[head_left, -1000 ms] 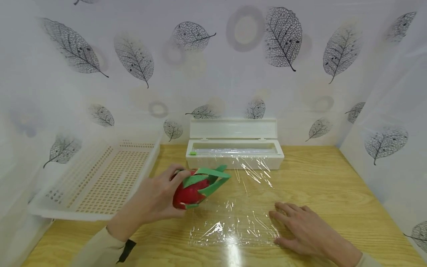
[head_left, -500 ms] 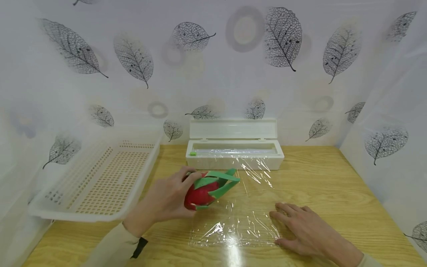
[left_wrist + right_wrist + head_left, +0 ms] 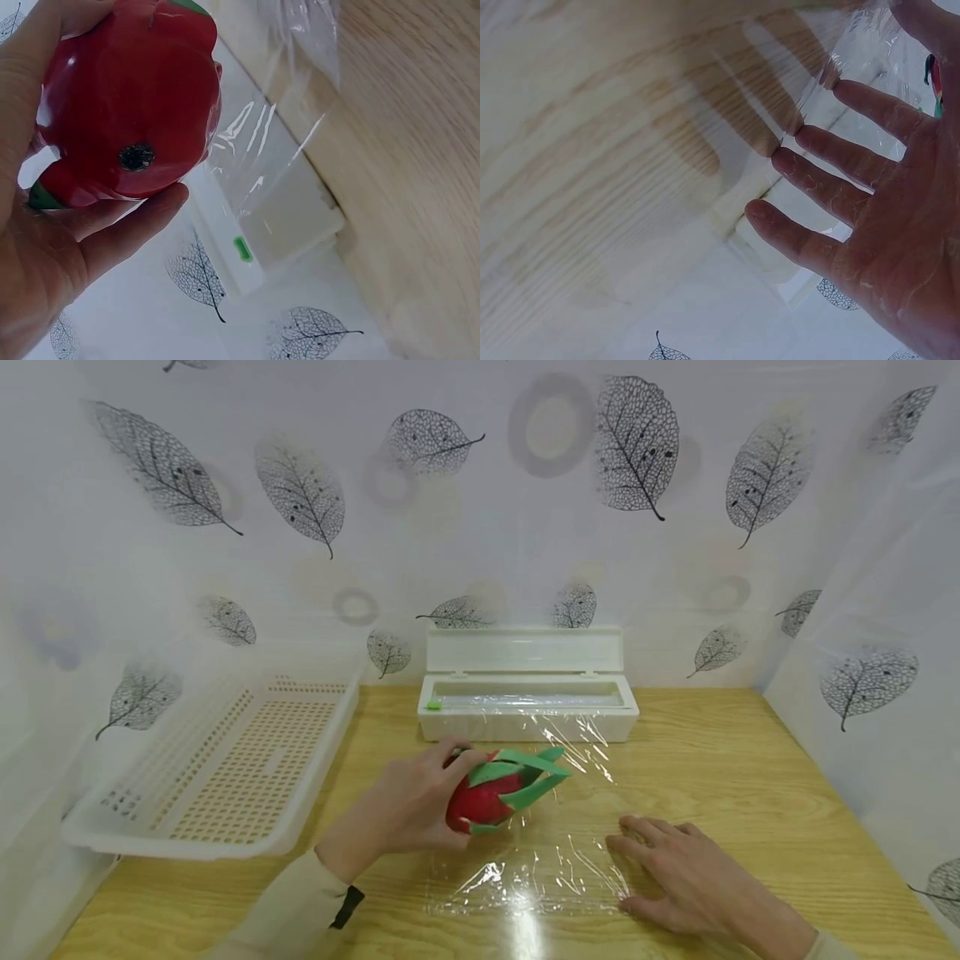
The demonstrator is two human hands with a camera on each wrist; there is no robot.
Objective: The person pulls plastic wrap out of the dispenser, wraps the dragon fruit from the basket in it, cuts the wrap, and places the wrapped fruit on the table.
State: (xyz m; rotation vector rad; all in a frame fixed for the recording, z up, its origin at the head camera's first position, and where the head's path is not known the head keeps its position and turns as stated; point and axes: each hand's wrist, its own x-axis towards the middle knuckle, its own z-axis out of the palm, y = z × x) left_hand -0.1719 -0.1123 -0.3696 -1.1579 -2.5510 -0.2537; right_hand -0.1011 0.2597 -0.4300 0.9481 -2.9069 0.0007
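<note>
My left hand (image 3: 416,802) grips a red dragon fruit (image 3: 483,797) with green leaf tips pointing right, held over a sheet of cling film (image 3: 555,868). In the left wrist view the smooth red end of the dragon fruit (image 3: 135,105) shows a dark round spot, with fingers and thumb around its sides. The film runs forward from a white cling film box (image 3: 525,722) whose lid stands up. At the film's right edge my right hand (image 3: 682,872) rests with straight, slightly spread fingers. The right wrist view shows those fingers (image 3: 802,176) with fingertips at the table surface.
A white perforated plastic basket (image 3: 277,835) stands on the left of the wooden table (image 3: 712,752). On the box's front rim sits a small green slider (image 3: 433,705). Leaf-printed sheeting (image 3: 487,527) encloses the back and sides.
My left hand has carried the dragon fruit to the right, from the film's left edge to above its middle. The right hand has stayed in place.
</note>
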